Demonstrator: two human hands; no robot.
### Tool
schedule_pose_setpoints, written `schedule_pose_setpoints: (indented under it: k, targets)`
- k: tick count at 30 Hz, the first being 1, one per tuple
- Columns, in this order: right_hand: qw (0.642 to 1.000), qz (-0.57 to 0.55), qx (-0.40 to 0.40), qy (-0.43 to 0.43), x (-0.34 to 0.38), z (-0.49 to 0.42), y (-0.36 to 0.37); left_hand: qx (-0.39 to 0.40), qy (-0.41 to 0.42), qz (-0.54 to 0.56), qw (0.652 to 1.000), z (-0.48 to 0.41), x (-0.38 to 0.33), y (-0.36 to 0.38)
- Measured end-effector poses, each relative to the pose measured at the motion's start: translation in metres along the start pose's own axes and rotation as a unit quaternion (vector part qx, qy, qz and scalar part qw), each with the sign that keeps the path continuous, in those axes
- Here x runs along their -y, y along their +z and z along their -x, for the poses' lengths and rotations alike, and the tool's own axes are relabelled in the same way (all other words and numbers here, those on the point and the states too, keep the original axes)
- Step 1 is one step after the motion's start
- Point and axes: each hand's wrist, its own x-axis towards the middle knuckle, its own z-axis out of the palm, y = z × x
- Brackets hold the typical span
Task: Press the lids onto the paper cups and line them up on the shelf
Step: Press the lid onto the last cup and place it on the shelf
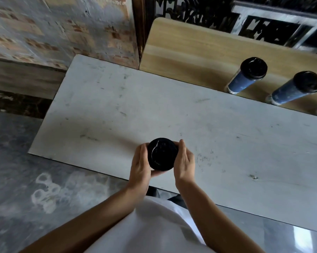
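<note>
A cup with a black lid [162,153] sits between my two hands above the near edge of the white table [154,110]; the lid hides the cup body from above. My left hand [140,168] wraps its left side and my right hand [184,161] its right side. Two blue paper cups with black lids stand side by side on the wooden shelf [187,48] at the back right: one cup [247,77] to the left, the other cup [296,87] to its right.
A brick wall [59,28] rises at the back left, and a dark metal railing [263,21] runs behind the shelf. Grey floor [26,189] lies left of the table. At the right edge something small peeks in by the shelf's front.
</note>
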Motion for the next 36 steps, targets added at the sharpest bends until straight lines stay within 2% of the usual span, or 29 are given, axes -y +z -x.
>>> schedule_pose_setpoints:
  k: [2,4,6,9,11,13,17,20,23,25,26,28,30,33,35,36]
  targets:
    - [1.000,0.009,0.015,-0.022,-0.002,-0.002,0.000,-0.002,0.016,-0.062,0.998,-0.010,-0.003,-0.004]
    - [0.999,0.014,0.010,-0.051,-0.006,0.000,0.004,-0.008,0.092,-0.132,0.987,-0.019,-0.003,-0.008]
    - [0.998,0.018,-0.011,-0.060,-0.015,0.001,0.007,0.004,0.159,-0.148,0.976,-0.023,0.005,-0.012]
    - [0.988,0.152,0.010,0.001,-0.038,0.000,0.003,0.034,0.223,-0.192,0.955,-0.023,0.027,-0.017]
    - [0.982,0.174,0.012,0.068,-0.053,0.004,0.000,0.050,0.260,-0.227,0.937,-0.025,0.032,-0.012]
    - [0.981,0.188,0.032,0.048,-0.054,-0.002,-0.003,0.034,0.250,-0.221,0.942,-0.031,0.024,0.000]
    - [0.955,0.257,0.125,-0.077,-0.033,-0.022,-0.018,-0.012,0.066,-0.166,0.984,-0.043,0.000,0.014]
    - [0.943,0.261,0.179,-0.103,0.004,-0.035,-0.033,0.013,0.007,-0.192,0.981,-0.065,-0.024,0.022]
    - [0.928,0.315,0.173,-0.103,0.046,-0.052,-0.040,0.001,0.068,-0.198,0.978,-0.089,-0.029,0.030]
    - [0.906,0.374,0.158,-0.121,0.070,-0.064,-0.043,-0.050,0.173,-0.287,0.941,-0.108,-0.015,0.027]
    - [0.887,0.414,0.158,-0.131,0.082,-0.070,-0.044,-0.074,0.194,-0.362,0.909,-0.117,-0.002,0.025]
    - [0.833,0.503,0.174,-0.152,0.108,-0.085,-0.048,-0.121,0.164,-0.492,0.846,-0.132,0.031,0.021]
    - [0.752,0.603,0.186,-0.193,0.137,-0.104,-0.049,-0.128,0.154,-0.564,0.801,-0.136,0.059,0.024]
    - [0.571,0.755,0.184,-0.266,0.177,-0.134,-0.042,-0.119,0.171,-0.603,0.770,-0.128,0.089,0.038]
    - [0.443,0.823,0.171,-0.313,0.199,-0.146,-0.034,-0.135,0.190,-0.603,0.763,-0.124,0.101,0.048]
    - [0.392,0.843,0.166,-0.328,0.208,-0.150,-0.031,-0.151,0.197,-0.608,0.754,-0.123,0.105,0.052]
